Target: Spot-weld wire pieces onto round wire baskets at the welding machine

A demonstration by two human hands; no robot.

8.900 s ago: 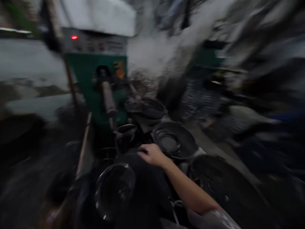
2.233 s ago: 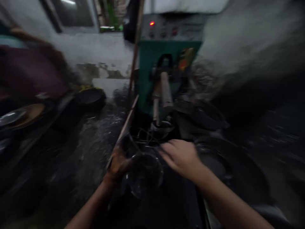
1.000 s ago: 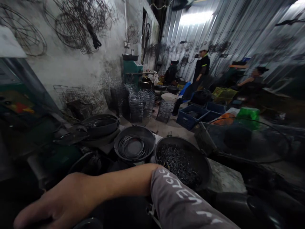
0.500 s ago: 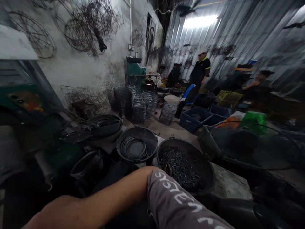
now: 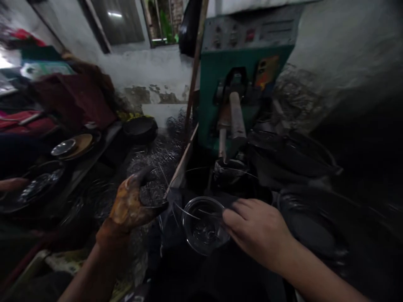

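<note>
My left hand [image 5: 130,203], in a stained orange-brown glove, pinches a thin wire ring [image 5: 185,209] at its left side. My right hand [image 5: 256,228] holds the same wire at its right side, fingers curled over the rim of a shiny round metal form [image 5: 204,226] below it. Both hands sit in front of a green machine [image 5: 239,84] whose grey cylindrical arm [image 5: 236,121] points down toward them.
Dark round pans [image 5: 296,153] lie stacked to the right of the machine. A pile of wire [image 5: 154,155] covers the floor at left. A bench at far left holds round dishes [image 5: 74,144], and another person's hand [image 5: 11,183] shows there. A wooden stick [image 5: 195,71] leans by the machine.
My view has swung from the workshop at right back to the green machine. My left hand has come into view, and both hands are now on the wire ring.
</note>
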